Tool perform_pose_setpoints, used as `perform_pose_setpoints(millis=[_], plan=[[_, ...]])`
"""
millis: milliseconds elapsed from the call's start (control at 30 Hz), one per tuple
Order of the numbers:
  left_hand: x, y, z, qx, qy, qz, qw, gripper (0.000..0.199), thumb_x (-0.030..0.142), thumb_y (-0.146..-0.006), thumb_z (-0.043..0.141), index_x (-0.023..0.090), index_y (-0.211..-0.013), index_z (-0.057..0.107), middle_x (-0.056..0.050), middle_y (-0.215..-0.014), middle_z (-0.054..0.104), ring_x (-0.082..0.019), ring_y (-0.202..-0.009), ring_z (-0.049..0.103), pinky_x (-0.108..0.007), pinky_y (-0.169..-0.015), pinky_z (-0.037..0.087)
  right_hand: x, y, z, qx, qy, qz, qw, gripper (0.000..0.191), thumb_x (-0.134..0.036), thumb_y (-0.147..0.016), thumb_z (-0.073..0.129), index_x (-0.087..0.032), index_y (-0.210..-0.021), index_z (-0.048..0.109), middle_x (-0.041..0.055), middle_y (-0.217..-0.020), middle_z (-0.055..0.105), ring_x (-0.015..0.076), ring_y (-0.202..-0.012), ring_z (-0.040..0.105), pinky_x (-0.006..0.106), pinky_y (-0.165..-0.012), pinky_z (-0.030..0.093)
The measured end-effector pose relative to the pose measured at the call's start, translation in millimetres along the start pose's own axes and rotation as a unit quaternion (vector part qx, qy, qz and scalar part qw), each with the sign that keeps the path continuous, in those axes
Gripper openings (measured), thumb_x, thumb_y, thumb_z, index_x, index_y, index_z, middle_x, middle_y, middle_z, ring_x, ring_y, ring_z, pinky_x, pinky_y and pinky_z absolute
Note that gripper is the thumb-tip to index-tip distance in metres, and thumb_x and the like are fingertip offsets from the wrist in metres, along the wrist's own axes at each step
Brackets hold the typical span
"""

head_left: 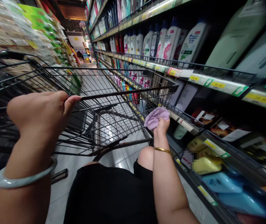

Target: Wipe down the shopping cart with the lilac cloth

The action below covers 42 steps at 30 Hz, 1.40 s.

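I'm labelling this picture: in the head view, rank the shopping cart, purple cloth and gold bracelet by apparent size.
1. Shopping cart, clearly largest
2. Purple cloth
3. Gold bracelet, a thin band

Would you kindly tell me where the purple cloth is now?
In the head view, the purple cloth is right of centre, in the right hand, by the cart's right side.

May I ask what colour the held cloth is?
The cloth is light purple, shown best in the head view.

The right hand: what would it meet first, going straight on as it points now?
Probably the shopping cart's wire side, beyond the lavender cloth in the right hand; exact depth is unclear.
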State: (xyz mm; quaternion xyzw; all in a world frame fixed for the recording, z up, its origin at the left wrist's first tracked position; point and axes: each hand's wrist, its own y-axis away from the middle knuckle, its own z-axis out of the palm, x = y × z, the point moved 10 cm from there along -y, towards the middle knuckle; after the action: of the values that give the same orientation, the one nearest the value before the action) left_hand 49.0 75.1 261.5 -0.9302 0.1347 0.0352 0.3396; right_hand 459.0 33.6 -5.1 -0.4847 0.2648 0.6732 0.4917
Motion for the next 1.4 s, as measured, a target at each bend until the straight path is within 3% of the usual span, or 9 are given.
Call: perform_pose_setpoints(millis=[167,333,500,700,900,967,1100,1300,1400], plan=[[-1.2,-0.1,0.7,0.01,0.026,-0.002,1.0,0.061,0.072,-0.097,0.018,0.024,-0.069,0.044,-0.006,-0.069,0.046,-0.024,-0.069,0.04,-0.035,-0.074,0.006,-9.5,33.0,10.1,0.014,0.046,0.019,0.999,0.042,-0.029,-0.068,0.049,-0.019,-0.109,0.057,0.0063,-0.103,0.068,0.0195,-0.096,0.067,0.033,-0.091,0.059],[-1.6,2.4,-5.8,0.036,0.12,-0.007,0.992,0.06,0.077,-0.094,0.027,0.026,-0.064,0.041,-0.007,-0.066,0.042,-0.027,-0.073,0.041,-0.038,-0.076,0.005,-66.1,113.7,80.7,-0.174,0.123,-0.176,0.961,0.023,-0.024,-0.08,0.051,-0.021,-0.099,0.063,0.0094,-0.107,0.065,0.0211,-0.102,0.064,0.036,-0.101,0.055],[-0.8,0.9,-0.7,0.013,0.073,-0.003,0.997,0.057,0.07,-0.097,0.031,0.026,-0.066,0.046,-0.007,-0.068,0.048,-0.025,-0.072,0.042,-0.038,-0.073,0.007,-61.8,134.0,77.6,-0.107,0.205,-0.204,0.951,0.028,-0.014,-0.079,0.052,-0.02,-0.102,0.067,0.014,-0.116,0.059,0.0264,-0.112,0.059,0.046,-0.107,0.052],[0.1,1.3,1.2,0.006,0.01,0.013,1.0,0.065,0.073,-0.102,0.021,0.024,-0.071,0.05,-0.008,-0.073,0.054,-0.023,-0.068,0.039,-0.036,-0.069,0.01,-75.4,183.9,117.2,-0.283,0.243,-0.341,0.863,0.026,-0.014,-0.081,0.059,-0.024,-0.098,0.076,0.0103,-0.113,0.061,0.027,-0.109,0.054,0.046,-0.104,0.051],[3.9,1.8,3.5,0.001,-0.011,0.023,1.0,0.07,0.075,-0.103,0.02,0.024,-0.075,0.058,-0.009,-0.077,0.065,-0.024,-0.068,0.049,-0.036,-0.064,0.014,-79.9,142.4,81.4,-0.072,0.175,-0.239,0.952,0.041,-0.017,-0.088,0.049,-0.019,-0.124,0.069,0.0159,-0.131,0.052,0.0294,-0.127,0.053,0.055,-0.117,0.045],[3.6,1.6,3.5,0.001,-0.017,0.015,1.0,0.072,0.074,-0.103,0.019,0.023,-0.075,0.061,-0.009,-0.079,0.068,-0.025,-0.068,0.052,-0.036,-0.063,0.016,-83.0,157.4,91.8,-0.088,0.184,-0.252,0.946,0.041,-0.02,-0.091,0.05,-0.019,-0.129,0.067,0.0194,-0.139,0.049,0.0326,-0.133,0.05,0.058,-0.117,0.044],[4.4,2.1,1.9,0.012,-0.024,0.014,1.0,0.074,0.074,-0.104,0.019,0.023,-0.078,0.066,-0.011,-0.079,0.071,-0.026,-0.069,0.058,-0.037,-0.063,0.018,-98.9,217.4,135.2,-0.265,0.181,-0.358,0.877,0.037,-0.015,-0.091,0.052,-0.024,-0.12,0.074,0.0152,-0.127,0.057,0.0297,-0.122,0.057,0.053,-0.11,0.052],[6.6,3.5,1.0,0.021,-0.01,0.019,1.0,0.076,0.075,-0.103,0.02,0.023,-0.076,0.069,-0.013,-0.078,0.074,-0.028,-0.069,0.062,-0.038,-0.062,0.017,-118.1,198.7,105.1,-0.057,0.179,-0.334,0.924,0.044,-0.014,-0.093,0.052,-0.024,-0.132,0.069,0.0186,-0.135,0.053,0.0318,-0.131,0.055,0.056,-0.112,0.052],[7.7,3.9,-0.7,0.028,-0.003,0.018,0.999,0.076,0.074,-0.103,0.021,0.023,-0.077,0.071,-0.014,-0.08,0.075,-0.029,-0.07,0.063,-0.039,-0.063,0.018,-125.7,218.6,130.8,-0.161,0.202,-0.393,0.883,0.045,-0.009,-0.089,0.052,-0.027,-0.121,0.077,0.0147,-0.127,0.058,0.0298,-0.121,0.058,0.055,-0.109,0.054]])
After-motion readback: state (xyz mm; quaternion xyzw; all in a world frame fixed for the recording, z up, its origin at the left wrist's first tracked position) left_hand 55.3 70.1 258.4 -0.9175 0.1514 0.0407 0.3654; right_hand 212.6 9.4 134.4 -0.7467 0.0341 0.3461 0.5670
